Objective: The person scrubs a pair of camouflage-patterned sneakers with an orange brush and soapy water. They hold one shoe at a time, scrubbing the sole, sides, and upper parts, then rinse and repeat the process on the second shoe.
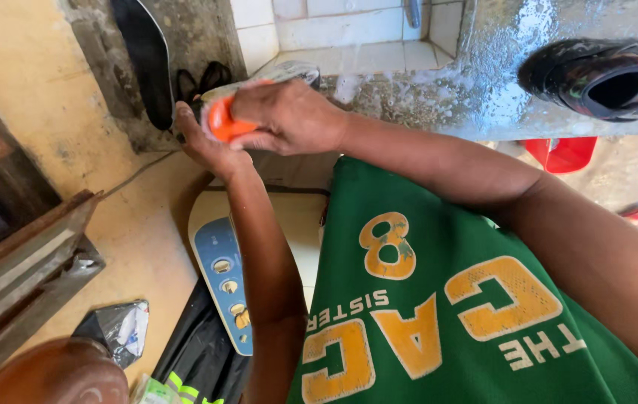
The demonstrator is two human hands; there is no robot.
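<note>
Head view: the right hand (289, 116) presses an orange brush (223, 124) onto a shoe (274, 75) that the left hand (203, 146) grasps at the wet, soapy worktop (483, 82). Scrubbing looks midway; a second black shoe (607, 78) lies well apart.

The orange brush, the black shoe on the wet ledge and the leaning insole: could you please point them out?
orange brush (223, 125), head view, on its orange body.
black shoe (558, 71), head view, on its toe.
insole (147, 56), head view, on its dark middle.
</note>
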